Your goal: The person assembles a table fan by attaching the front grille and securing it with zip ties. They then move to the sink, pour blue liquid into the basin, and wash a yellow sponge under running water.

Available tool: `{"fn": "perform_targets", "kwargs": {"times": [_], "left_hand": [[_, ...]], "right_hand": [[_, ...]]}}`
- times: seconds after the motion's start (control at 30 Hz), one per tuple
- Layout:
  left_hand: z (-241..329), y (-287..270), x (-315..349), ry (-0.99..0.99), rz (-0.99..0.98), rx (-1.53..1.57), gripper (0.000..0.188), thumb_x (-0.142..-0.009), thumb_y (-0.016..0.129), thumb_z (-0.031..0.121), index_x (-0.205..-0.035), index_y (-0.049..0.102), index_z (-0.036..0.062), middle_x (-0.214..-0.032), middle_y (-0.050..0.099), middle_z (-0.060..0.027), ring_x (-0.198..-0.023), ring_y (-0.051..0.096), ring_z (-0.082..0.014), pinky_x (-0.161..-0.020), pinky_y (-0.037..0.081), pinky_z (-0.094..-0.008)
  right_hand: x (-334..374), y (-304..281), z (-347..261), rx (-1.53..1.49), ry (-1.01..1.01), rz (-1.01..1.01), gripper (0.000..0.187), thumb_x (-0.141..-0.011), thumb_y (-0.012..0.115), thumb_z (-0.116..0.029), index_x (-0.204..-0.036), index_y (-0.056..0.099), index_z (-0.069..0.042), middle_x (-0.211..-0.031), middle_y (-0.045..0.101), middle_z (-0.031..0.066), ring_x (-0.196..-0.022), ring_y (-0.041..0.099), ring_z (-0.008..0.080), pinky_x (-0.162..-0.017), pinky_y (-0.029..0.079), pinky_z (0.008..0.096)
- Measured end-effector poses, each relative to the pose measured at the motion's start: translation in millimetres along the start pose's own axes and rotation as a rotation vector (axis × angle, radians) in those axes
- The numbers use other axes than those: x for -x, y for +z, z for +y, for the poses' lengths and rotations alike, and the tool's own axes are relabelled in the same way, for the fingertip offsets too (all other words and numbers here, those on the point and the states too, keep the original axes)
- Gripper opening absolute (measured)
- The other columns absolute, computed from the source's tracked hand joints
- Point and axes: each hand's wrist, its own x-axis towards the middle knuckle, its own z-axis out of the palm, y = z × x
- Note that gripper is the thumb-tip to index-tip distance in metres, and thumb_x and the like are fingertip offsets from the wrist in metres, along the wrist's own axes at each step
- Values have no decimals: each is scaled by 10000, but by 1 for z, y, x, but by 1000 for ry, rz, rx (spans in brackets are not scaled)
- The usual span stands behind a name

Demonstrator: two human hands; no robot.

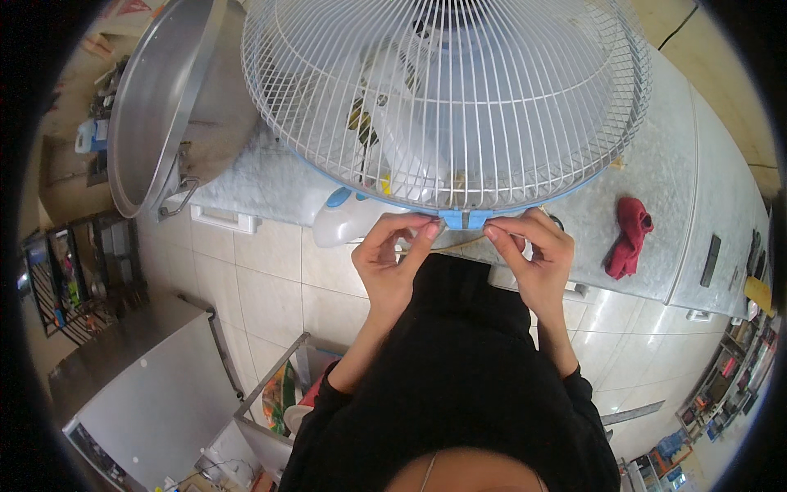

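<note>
Pinching blue clip (463,220) from both ends – with left hand (392,256) at its left end, right hand (537,250) at its right, thumbs set against fingertips; exact contact on the left too small to tell. Located at the near side of the fan cage rim, right between the two grips: rightward from the left, leftward from the right. Runs side to side along the rim; neither hand clearly nearer. Joined above by white wire fan cage (447,102), spread wide over grey metal worktop (668,176). Also on that surface: red cloth (630,238) to the right, dark flat strip (711,261) farther right. Just left of the left hand – white housing with blue patches (332,225). Farther left, big metal pan (153,107), tilted up. Below, pale tiled floor (270,261); grey cabinet (147,394) lower left.
</note>
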Motion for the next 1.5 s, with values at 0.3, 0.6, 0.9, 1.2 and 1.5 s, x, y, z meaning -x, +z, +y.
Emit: {"fn": "perform_targets", "kwargs": {"times": [0.3,0.6,0.9,1.2,1.5], "left_hand": [[-7,0,3,264,56,48,251,-753,635,-123,-912,493,9,-881,583,-107,-826,561,-156,-752,441,-277],[-11,8,0,349,-48,183,283,-742,635,-141,-945,490,-7,-907,583,-118,-911,594,-203,-871,479,-331],[-16,13,7,-1,54,253,221,-794,635,-71,-985,546,-4,-926,606,-89,-895,589,-152,-834,476,-275],[-10,-1,3,-406,-48,727,105,-864,579,17,-965,567,-10,-918,620,-97,-904,596,-152,-868,482,-246],[-17,9,8,-247,53,645,102,-872,563,0,-973,563,-15,-942,622,-104,-907,598,-161,-850,478,-239]], "right_hand": [[6,-6,1,144,-118,120,149,-688,736,6,-825,689,-30,-695,576,48,-600,545,139,-545,430,248],[8,4,9,240,-392,168,184,-679,722,34,-845,651,1,-789,604,82,-684,579,187,-591,452,267],[14,17,28,4,-213,175,157,-725,685,42,-869,630,7,-820,608,96,-721,599,179,-643,467,263],[14,19,39,-36,-267,190,152,-704,690,51,-842,643,11,-809,601,97,-715,577,201,-659,457,276],[-3,16,51,111,-686,278,258,-595,672,93,-838,670,6,-821,607,97,-714,577,222,-621,461,306]]}}
